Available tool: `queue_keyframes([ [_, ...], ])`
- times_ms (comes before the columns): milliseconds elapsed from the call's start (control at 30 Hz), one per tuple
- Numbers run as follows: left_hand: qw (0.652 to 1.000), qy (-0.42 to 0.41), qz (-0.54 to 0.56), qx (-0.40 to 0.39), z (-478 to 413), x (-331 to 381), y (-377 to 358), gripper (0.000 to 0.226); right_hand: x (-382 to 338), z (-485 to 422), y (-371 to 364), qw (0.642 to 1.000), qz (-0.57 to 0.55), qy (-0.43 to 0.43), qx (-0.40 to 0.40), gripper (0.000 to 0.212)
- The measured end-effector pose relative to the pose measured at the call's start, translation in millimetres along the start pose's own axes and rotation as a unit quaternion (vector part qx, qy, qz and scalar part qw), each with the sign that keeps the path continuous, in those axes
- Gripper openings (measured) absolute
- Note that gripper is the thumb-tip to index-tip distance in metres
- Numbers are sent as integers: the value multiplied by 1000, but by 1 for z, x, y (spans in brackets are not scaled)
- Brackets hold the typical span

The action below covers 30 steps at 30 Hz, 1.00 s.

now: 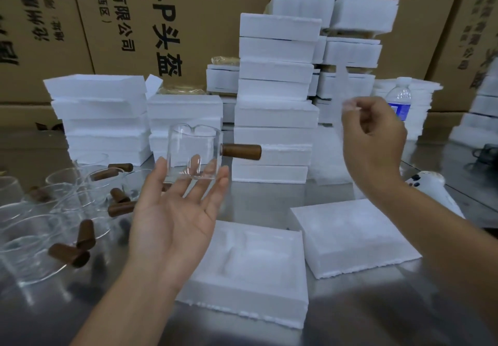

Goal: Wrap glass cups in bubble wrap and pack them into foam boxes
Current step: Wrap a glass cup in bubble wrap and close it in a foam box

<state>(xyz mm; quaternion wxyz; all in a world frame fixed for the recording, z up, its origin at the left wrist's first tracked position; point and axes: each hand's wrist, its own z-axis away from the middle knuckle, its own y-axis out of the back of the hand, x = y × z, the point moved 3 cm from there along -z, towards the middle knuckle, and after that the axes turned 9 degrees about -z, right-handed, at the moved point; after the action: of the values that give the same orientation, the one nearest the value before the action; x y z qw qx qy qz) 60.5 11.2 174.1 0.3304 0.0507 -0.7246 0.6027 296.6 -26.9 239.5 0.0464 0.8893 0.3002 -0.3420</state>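
Brown printed cardboard cartons (188,22) form the back wall. Grey reflective metal surface (258,194) carries all items. White foam boxes (277,97) stand in several stacks at rear; exact count unclear. Two white foam box halves lie open in front: moulded tray (250,273) nearest, second half (353,237) just right of it. Clear glass cups with brown wooden handles (54,224) crowd far left, roughly seven, overlapping. One clear plastic water bottle (400,100), right rear. Left hand (175,210) open, palm up, one clear glass cup with wooden side handle (194,151) resting on its fingertips. Right hand (374,135) raised, pinching a thin translucent sheet (341,94); blurred.
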Motion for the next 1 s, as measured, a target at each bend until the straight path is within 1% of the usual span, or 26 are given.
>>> queue_keyframes([
  [67, 1000, -23, 7, -12, 2, 4, 1, 52, -28, 18, -13, 993, 0, 92, -74, 9],
  [133, 998, -45, 24, -28, 3, 11, 2, 52, -47, 39, -26, 976, 8, 143, -165, 8],
  [200, 996, -64, 42, -43, 2, 19, 5, 51, -56, 62, -40, 946, 24, 123, -298, 11],
  [233, 995, -72, 45, -49, 2, 23, 6, 50, -57, 75, -46, 921, 43, 101, -375, 13],
  [300, 994, -85, 44, -54, 1, 29, 9, 50, -54, 102, -55, 852, 95, 83, -508, 17],
  [333, 993, -89, 45, -57, 1, 30, 9, 51, -52, 115, -59, 823, 111, 86, -550, 19],
  [367, 993, -91, 46, -60, 2, 31, 10, 52, -51, 125, -62, 805, 118, 86, -574, 21],
  [433, 992, -88, 49, -70, 3, 31, 9, 52, -48, 140, -65, 789, 117, 67, -599, 26],
  [500, 992, -80, 50, -79, 3, 28, 8, 51, -45, 145, -65, 788, 92, 30, -608, 35],
  [567, 993, -71, 46, -79, 3, 25, 6, 51, -43, 139, -60, 810, 50, -18, -584, 41],
  [633, 995, -63, 25, -74, 3, 21, 4, 52, -37, 126, -52, 856, 16, -38, -515, 38],
  [700, 995, -60, -16, -74, 3, 16, 1, 52, -29, 111, -41, 911, -14, -30, -411, 26],
  [733, 994, -61, -42, -75, 2, 14, -1, 51, -25, 104, -35, 933, -24, -27, -358, 24],
  [800, 990, -61, -96, -79, 3, 8, -4, 49, -17, 93, -26, 958, -12, -24, -285, 40],
  [867, 985, -57, -142, -85, 3, 4, -5, 47, -11, 88, -22, 963, 28, -8, -267, 52],
  [900, 981, -57, -163, -89, 4, 2, -6, 45, -10, 87, -21, 961, 47, 11, -272, 52],
  [1000, 970, -56, -217, -97, 4, -3, -8, 33, -12, 86, -21, 946, 91, 96, -297, 37],
])
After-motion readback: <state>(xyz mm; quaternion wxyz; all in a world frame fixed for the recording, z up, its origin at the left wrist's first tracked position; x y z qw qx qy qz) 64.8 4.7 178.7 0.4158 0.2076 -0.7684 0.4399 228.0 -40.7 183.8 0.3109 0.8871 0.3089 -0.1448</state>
